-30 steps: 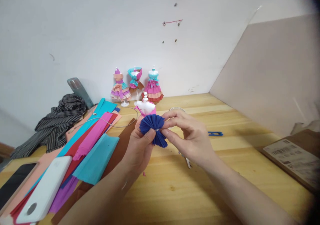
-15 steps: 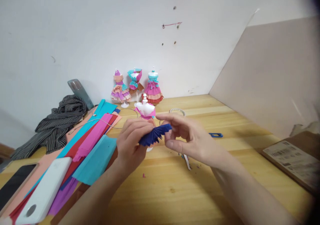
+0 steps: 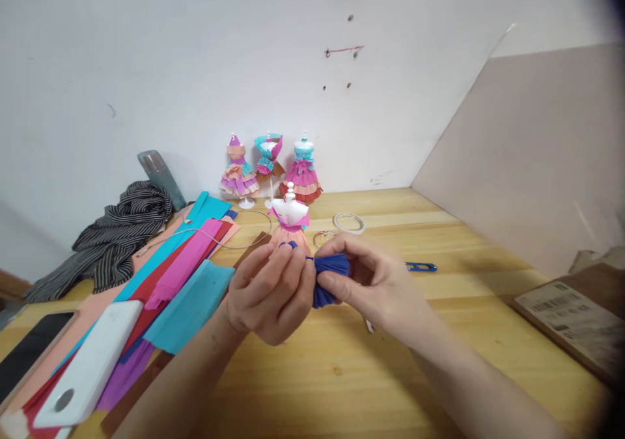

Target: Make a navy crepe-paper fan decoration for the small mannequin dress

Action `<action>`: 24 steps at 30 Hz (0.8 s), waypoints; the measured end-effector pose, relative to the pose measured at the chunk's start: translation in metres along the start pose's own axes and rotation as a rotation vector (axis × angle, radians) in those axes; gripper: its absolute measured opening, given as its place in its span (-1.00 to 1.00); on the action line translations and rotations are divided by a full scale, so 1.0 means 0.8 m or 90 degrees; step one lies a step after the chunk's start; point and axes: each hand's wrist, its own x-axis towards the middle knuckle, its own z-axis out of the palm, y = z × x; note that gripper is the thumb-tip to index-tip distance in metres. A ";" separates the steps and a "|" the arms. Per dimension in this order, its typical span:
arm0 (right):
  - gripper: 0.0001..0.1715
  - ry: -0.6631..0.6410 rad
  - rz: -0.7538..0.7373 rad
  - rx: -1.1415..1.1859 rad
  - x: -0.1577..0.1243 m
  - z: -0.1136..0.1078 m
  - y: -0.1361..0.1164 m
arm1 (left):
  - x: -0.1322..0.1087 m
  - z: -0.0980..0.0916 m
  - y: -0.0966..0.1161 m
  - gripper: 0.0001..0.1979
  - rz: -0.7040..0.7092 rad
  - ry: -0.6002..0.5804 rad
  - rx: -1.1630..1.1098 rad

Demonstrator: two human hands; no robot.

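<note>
Both hands meet over the middle of the wooden table (image 3: pixel 342 374). My left hand (image 3: pixel 271 296) is closed, its fingertips pinching one side of a pleated dark blue paper piece (image 3: pixel 330 275). My right hand (image 3: pixel 371 283) is wrapped round the other side of the same blue paper, squeezing it into a bunch. Just behind the hands stands a small white mannequin (image 3: pixel 290 212) wearing a pink and peach paper dress.
Three dressed paper dolls (image 3: pixel 271 169) stand by the wall. Coloured crepe paper strips (image 3: pixel 180 283), a white power bank (image 3: pixel 85 364), a phone (image 3: pixel 27 354) and a striped cloth (image 3: pixel 112 234) lie at left. Tape roll (image 3: pixel 348 222), blue snips (image 3: pixel 420 267), cardboard box (image 3: pixel 571 318) at right.
The blue paper was spread as an open fan a second ago; now it is gathered into a tight bunch between both hands, which have closed in on it and dropped slightly.
</note>
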 end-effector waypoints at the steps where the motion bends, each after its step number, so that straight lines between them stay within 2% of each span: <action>1: -0.88 0.024 -0.019 -0.031 -0.001 -0.001 0.003 | 0.000 0.000 0.000 -0.75 -0.014 0.009 -0.014; 4: -0.97 0.080 -0.102 -0.128 -0.005 -0.002 0.011 | -0.002 0.001 0.000 -0.78 -0.038 0.039 -0.026; 7: -0.92 0.098 -0.194 -0.209 -0.007 -0.001 0.015 | -0.003 0.003 0.000 -0.76 -0.006 0.059 0.023; 13: -0.77 0.056 -0.377 -0.343 -0.006 0.000 0.013 | -0.007 0.009 -0.006 -0.76 0.086 0.094 0.106; 17: -0.73 0.054 -0.443 -0.434 -0.006 -0.004 0.015 | -0.008 0.012 -0.008 -0.77 0.092 0.104 0.113; 21: -0.71 0.031 -0.518 -0.589 -0.008 -0.006 0.019 | -0.010 0.015 -0.013 -0.80 0.085 0.133 0.104; 24: -0.72 0.008 -0.523 -0.652 -0.009 -0.003 0.020 | -0.012 0.017 -0.021 -0.77 0.128 0.114 0.133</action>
